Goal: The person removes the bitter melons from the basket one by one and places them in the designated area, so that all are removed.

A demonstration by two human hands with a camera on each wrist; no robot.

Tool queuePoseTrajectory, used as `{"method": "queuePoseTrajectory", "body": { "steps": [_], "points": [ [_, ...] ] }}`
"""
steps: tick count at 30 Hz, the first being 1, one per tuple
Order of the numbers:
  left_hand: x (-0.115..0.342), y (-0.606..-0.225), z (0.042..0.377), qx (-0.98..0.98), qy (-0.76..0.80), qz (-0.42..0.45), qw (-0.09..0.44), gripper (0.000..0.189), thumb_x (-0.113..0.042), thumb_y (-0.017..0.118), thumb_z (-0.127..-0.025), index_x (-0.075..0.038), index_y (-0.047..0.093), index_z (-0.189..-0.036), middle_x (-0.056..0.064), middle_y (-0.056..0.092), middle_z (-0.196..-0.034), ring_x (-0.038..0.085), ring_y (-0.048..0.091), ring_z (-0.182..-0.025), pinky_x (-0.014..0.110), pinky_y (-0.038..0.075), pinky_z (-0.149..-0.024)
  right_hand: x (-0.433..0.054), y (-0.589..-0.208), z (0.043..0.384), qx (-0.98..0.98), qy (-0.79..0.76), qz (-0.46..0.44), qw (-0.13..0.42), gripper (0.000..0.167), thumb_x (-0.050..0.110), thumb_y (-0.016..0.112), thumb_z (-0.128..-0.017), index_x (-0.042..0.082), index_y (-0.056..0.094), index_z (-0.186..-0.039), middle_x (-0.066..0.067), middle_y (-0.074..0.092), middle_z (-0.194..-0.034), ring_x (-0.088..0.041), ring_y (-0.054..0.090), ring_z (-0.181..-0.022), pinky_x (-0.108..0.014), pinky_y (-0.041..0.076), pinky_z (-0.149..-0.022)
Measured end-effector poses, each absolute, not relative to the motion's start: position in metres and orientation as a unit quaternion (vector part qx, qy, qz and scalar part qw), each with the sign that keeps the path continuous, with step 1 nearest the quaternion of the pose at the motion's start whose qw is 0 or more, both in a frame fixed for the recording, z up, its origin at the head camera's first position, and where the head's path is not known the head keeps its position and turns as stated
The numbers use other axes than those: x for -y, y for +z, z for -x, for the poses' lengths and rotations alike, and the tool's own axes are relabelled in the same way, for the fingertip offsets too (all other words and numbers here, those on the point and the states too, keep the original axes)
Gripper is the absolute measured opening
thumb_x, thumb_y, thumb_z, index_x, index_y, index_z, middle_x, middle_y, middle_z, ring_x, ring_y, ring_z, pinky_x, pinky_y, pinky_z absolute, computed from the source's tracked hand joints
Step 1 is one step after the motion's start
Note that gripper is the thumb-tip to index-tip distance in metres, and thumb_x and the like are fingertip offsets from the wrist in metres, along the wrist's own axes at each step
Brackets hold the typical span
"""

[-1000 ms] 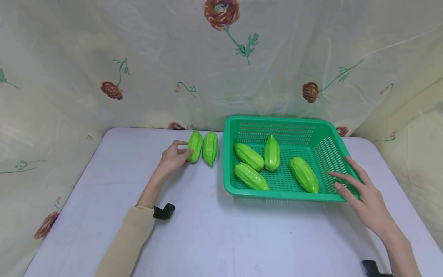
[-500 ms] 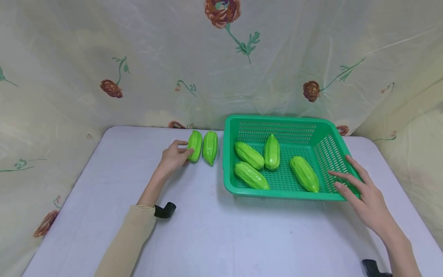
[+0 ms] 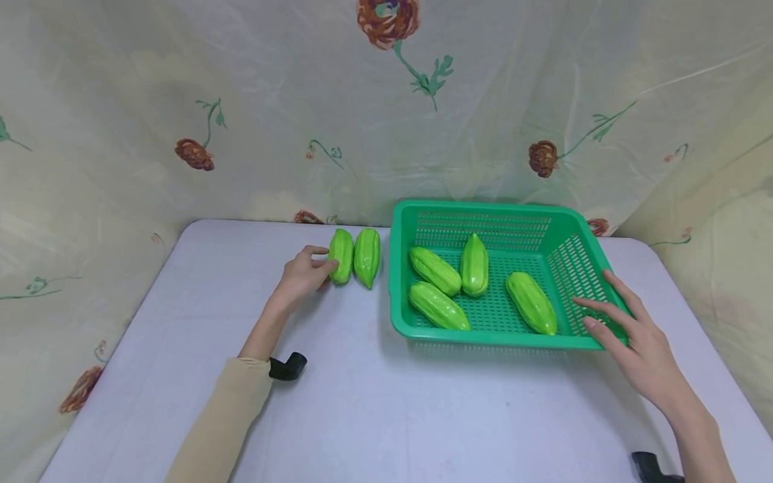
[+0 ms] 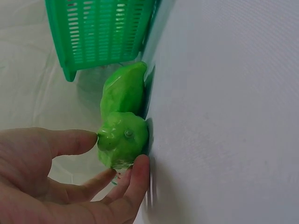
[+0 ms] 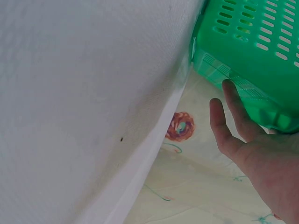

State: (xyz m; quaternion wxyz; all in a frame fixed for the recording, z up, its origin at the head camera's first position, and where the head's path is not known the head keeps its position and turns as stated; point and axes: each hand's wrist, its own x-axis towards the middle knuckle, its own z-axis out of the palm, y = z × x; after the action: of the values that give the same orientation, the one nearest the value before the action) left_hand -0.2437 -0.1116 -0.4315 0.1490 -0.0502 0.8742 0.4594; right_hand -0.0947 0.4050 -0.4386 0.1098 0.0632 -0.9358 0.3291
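Note:
My left hand (image 3: 304,272) is at a pale green ribbed gourd (image 3: 341,255) on the table. In the left wrist view, the thumb touches the upper side of this gourd (image 4: 122,140) and the fingertips lie against its lower side, by the tablecloth. Just right of it lies a second gourd (image 3: 367,257). My right hand (image 3: 643,345) holds the near right corner of the green basket (image 3: 459,335), with digits both inside and outside its rim. The right wrist view shows two fingers (image 5: 231,107) beneath the basket's outer wall.
Several more gourds, such as this one (image 3: 531,304), lie inside the basket. A floral curtain (image 3: 272,121) hangs behind the table (image 3: 386,409), close to the basket's far side. Black wrist mounts (image 3: 288,367) stick out beside the forearms.
The gourd at my left hand has shifted very slightly to the right, toward its neighbour. The right hand and the basket have stayed in place.

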Motion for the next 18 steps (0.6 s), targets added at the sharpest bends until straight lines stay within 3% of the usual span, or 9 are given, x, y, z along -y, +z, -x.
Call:
{"method": "queuePoseTrajectory", "body": {
  "steps": [9, 18],
  "points": [
    [0.1132, -0.4330, 0.2449, -0.866, 0.476, 0.053, 0.142, 0.059, -0.031, 0.055, -0.113, -0.004, 0.039, -0.163, 0.025, 0.060, -0.154, 0.035, 0.070, -0.129, 0.043, 0.060, -0.105, -0.4054, -0.4384, 0.0945, 0.937, 0.327, -0.062, 0.109, 0.038, 0.023, 0.061, -0.110, 0.013, 0.067, -0.146, 0.007, 0.015, -0.183, -0.032, 0.014, -0.170, -0.091, 0.023, -0.112],
    [0.1096, -0.4344, 0.2463, -0.863, 0.483, 0.054, 0.138, 0.057, -0.028, 0.055, -0.113, -0.005, 0.041, -0.163, 0.025, 0.062, -0.151, 0.033, 0.071, -0.123, 0.035, 0.063, -0.098, -0.4053, -0.4390, 0.0947, 0.936, 0.328, -0.063, 0.111, 0.038, 0.023, 0.061, -0.110, 0.013, 0.068, -0.146, 0.007, 0.016, -0.183, -0.022, 0.013, -0.170, -0.090, 0.022, -0.114]
  ]
}}
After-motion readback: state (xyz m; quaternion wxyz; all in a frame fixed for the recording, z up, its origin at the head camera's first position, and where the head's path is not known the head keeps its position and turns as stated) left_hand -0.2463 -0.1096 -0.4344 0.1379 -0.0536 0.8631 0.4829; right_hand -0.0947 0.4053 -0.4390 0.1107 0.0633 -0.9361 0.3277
